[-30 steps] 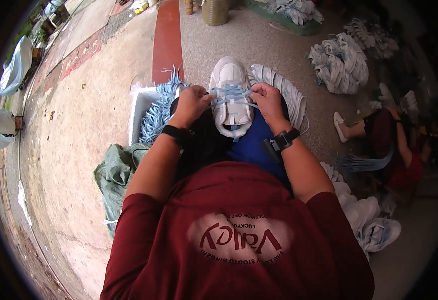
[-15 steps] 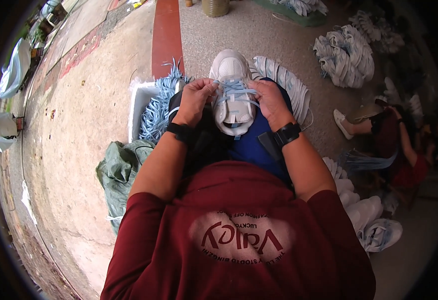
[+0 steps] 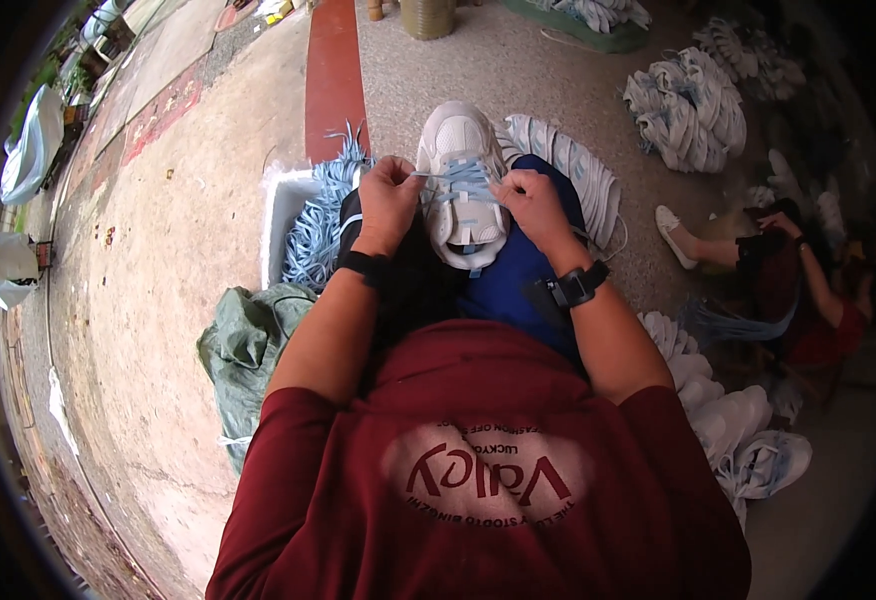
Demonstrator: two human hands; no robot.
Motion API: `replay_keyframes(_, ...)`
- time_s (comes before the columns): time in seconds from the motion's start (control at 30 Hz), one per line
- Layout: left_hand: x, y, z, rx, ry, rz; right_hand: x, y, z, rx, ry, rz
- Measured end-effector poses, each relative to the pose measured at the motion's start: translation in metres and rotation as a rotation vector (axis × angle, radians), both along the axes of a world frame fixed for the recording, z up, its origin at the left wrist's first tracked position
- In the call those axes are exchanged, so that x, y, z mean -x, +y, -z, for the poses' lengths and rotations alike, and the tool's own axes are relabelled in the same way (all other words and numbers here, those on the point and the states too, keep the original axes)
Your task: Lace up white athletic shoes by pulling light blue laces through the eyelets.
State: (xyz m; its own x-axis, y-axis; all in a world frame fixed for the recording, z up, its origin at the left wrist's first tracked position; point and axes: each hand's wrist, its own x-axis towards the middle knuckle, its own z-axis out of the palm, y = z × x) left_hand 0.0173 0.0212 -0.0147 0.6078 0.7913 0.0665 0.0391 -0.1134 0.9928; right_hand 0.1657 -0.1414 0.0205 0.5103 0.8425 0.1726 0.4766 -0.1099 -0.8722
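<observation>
A white sneaker (image 3: 455,135) rests on my lap, its toe pointing away from me and its heel opening toward me. Light blue shoelace (image 3: 466,176) crosses its upper part in several rows. At the shoe's left edge, my left hand (image 3: 392,196) pinches a lace end drawn out sideways. My right hand (image 3: 531,204) is closed at the right edge of the eyelets, thumb and fingers pinching the lace there. The sneaker's tongue (image 3: 465,212) shows between the rows and the opening.
Left of my knees, a white foam box (image 3: 276,225) holds a heap of blue laces (image 3: 316,232), with a green sack (image 3: 248,340) nearer me. White shoe uppers (image 3: 568,165) lie in a row to the right; a bundle (image 3: 686,110) sits beyond. Another person (image 3: 808,270) sits at far right.
The lace rows now lie closer together, and the loose loop over the tongue is gone. My right hand has turned and moved slightly nearer me; my left hand stays at the shoe's left edge.
</observation>
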Motion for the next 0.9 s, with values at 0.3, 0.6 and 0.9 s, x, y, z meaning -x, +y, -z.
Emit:
replay_keyframes(0.3,0.007,-0.016,-0.038,0.386,-0.131,0.336,0.009,0.0,-0.005,-0.047,0.035,0.162)
replay_keyframes(0.6,0.002,-0.008,-0.013,0.248,-0.084,0.43,0.003,0.001,-0.009,-0.14,0.533,0.376)
replay_keyframes(0.9,0.003,-0.011,-0.007,-0.091,0.029,0.337,-0.051,-0.089,-0.023,-0.797,0.926,0.503)
